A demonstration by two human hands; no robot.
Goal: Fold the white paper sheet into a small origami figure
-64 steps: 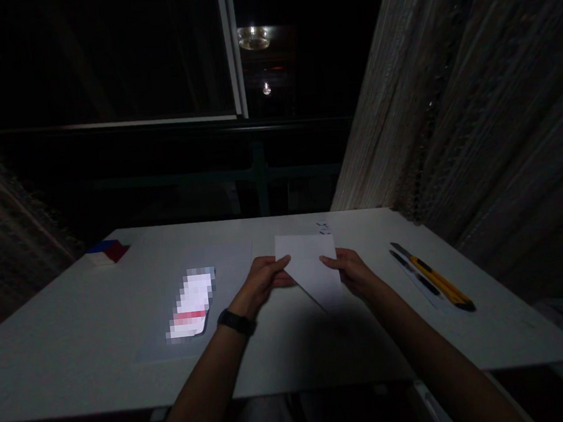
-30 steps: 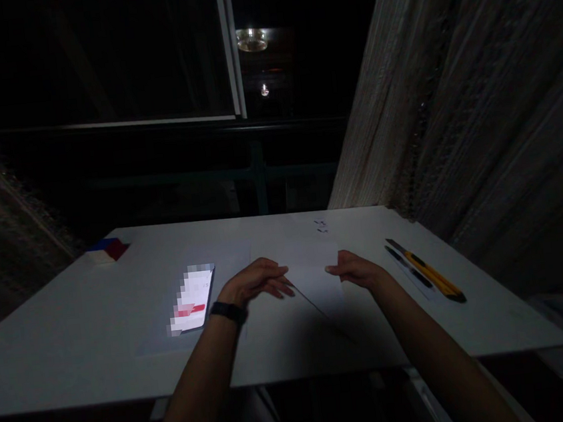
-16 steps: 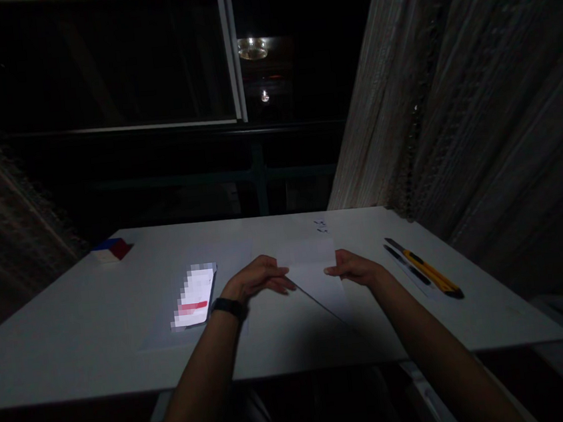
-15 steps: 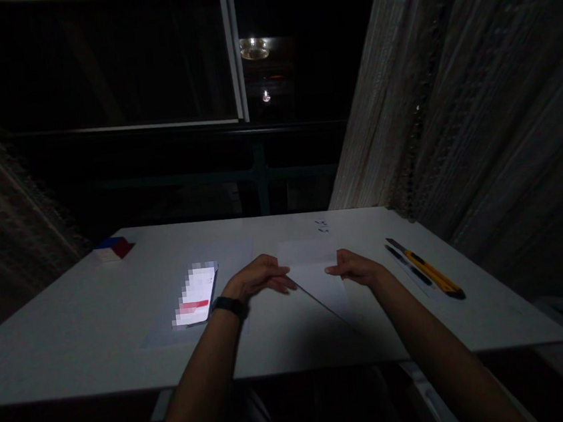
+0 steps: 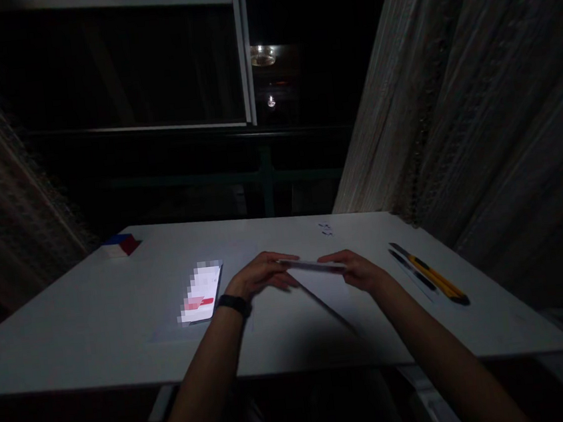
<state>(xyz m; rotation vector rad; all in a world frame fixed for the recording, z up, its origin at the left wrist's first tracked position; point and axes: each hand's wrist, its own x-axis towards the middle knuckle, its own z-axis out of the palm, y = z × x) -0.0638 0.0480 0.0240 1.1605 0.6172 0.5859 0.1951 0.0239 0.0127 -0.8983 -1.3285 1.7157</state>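
Note:
Both hands hold a white sheet of paper above the near middle of the table. My left hand, with a dark band on the wrist, pinches its left edge. My right hand grips the right edge, fingers laid along the top. The upper part of the sheet is bent over and shows as a thin strip between the hands; the lower part slants down toward me. Left of my left hand lies a lit phone, its screen partly pixelated.
A yellow utility knife and a dark pen lie at the right on the white table. A blue, red and white puzzle cube sits at the far left. Small dark marks show near the back edge. Curtains hang at both sides.
The paper's upper part stood facing me before; now it has tipped over, seen nearly edge-on. My right fingers have moved onto its top edge. The view has shifted slightly.

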